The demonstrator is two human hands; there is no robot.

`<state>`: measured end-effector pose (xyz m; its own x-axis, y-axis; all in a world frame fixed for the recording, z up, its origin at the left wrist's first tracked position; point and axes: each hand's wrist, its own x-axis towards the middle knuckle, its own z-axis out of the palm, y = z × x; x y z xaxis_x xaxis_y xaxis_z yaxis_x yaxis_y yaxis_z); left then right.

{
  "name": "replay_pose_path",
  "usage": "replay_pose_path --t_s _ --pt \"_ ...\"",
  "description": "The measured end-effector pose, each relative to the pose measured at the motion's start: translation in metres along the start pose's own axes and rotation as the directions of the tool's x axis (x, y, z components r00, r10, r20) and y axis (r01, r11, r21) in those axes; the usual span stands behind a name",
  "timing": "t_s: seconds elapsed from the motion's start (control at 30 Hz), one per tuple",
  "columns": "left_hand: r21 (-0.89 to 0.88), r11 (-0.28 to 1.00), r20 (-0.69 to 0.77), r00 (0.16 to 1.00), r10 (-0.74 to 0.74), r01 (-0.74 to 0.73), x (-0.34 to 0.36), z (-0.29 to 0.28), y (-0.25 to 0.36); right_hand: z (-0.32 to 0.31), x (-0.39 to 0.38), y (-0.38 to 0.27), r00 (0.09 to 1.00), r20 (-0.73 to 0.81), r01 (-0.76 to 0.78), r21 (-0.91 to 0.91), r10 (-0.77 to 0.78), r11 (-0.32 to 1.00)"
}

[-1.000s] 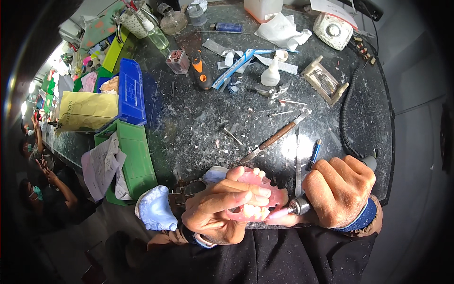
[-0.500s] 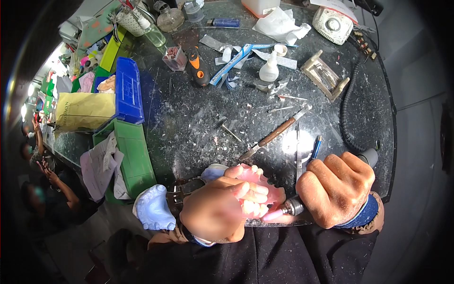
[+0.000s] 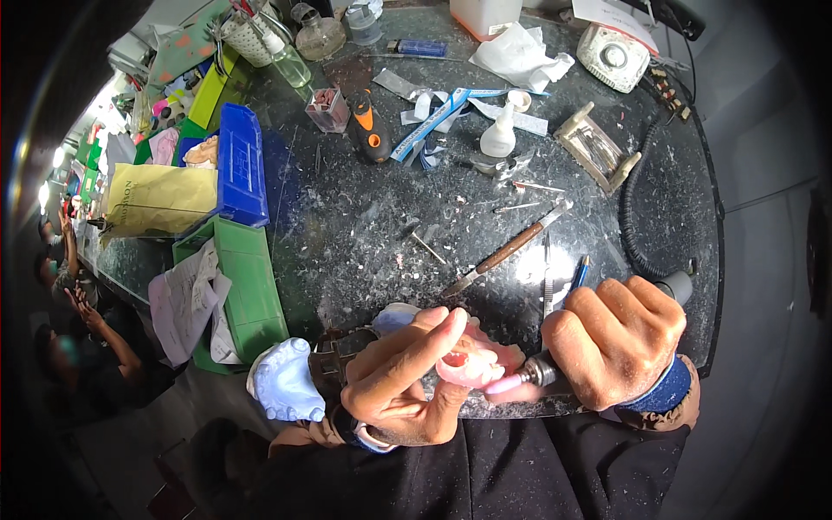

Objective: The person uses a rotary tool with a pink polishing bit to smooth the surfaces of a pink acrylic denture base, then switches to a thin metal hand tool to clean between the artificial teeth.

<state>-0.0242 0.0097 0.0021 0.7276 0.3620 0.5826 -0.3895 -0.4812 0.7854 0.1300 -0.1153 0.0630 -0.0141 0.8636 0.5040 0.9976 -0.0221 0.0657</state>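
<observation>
Over the near edge of the bench, my left hand grips a pink denture with tooth shapes along it, its thumb and fingers around the left side. My right hand is wrapped in a fist round a rotary handpiece. The pink grinding bit at its tip meets the denture's lower right edge. By my left wrist lies a blue dental cast on a white base, beside a metal articulator. My left hand partly covers a second blue cast.
A wax knife, tweezers and a blue pen lie beyond my hands. Green and blue bins stand left. A small white bottle and a bur stand sit farther back. A coiled cord runs right.
My left hand has turned the denture, and its index finger now stretches over the top. The bit stays against the denture's edge. My right hand has barely moved.
</observation>
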Motion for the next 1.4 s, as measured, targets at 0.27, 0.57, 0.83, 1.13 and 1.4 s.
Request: replay_pose_path --t_s 0.27,0.57,0.83,1.13,1.4 --pt "0.030 0.999 0.004 0.999 0.034 -0.034 0.003 0.000 -0.002 0.001 0.000 -0.001 1.000 0.001 -0.025 0.001 0.025 1.000" --pt "-0.346 0.881 -0.056 0.930 -0.364 0.324 0.012 0.006 0.011 0.004 0.003 0.008 1.000 0.016 0.011 0.058 -0.012 0.998" --pt "-0.264 0.916 0.003 0.950 -0.312 0.302 0.014 0.005 0.008 0.006 0.000 0.011 1.000 0.017 0.007 0.000 -0.007 1.000" --pt "-0.172 0.947 0.048 0.963 -0.266 0.271 0.018 0.002 0.008 0.005 0.000 0.013 0.998 0.061 0.026 -0.003 -0.026 1.000" --pt "-0.292 0.899 0.043 0.944 -0.328 0.326 0.015 0.007 0.005 0.009 -0.003 0.018 0.992 0.019 0.126 0.052 -0.127 0.991"
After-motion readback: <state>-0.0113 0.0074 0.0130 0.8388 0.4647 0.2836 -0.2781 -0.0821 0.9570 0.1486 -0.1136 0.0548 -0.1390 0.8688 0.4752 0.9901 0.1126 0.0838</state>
